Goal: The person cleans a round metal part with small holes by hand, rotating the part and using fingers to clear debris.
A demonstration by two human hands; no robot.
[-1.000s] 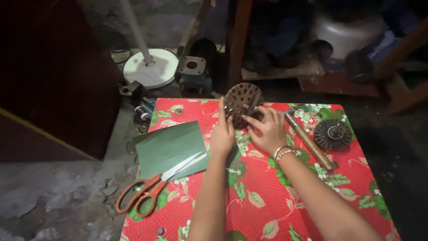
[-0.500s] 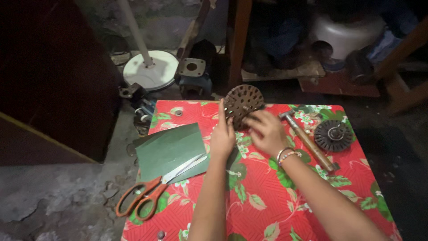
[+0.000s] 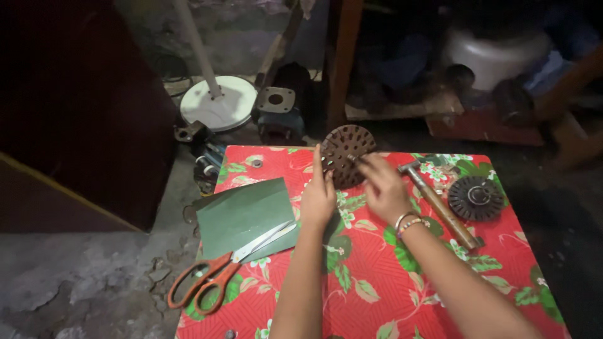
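Frame centre, we steady a rusty perforated disc (image 3: 343, 154) on edge, left hand (image 3: 318, 199) flat against it, right hand (image 3: 384, 188) fingers pinching its hub, hammer (image 3: 438, 206) just right

Bare forearms; beaded bracelets (image 3: 408, 221) circle the right wrist.

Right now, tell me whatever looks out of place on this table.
The scissors and green sheet overhang the table's left edge. The perforated disc stands on its edge at the far edge, steadied by both hands.
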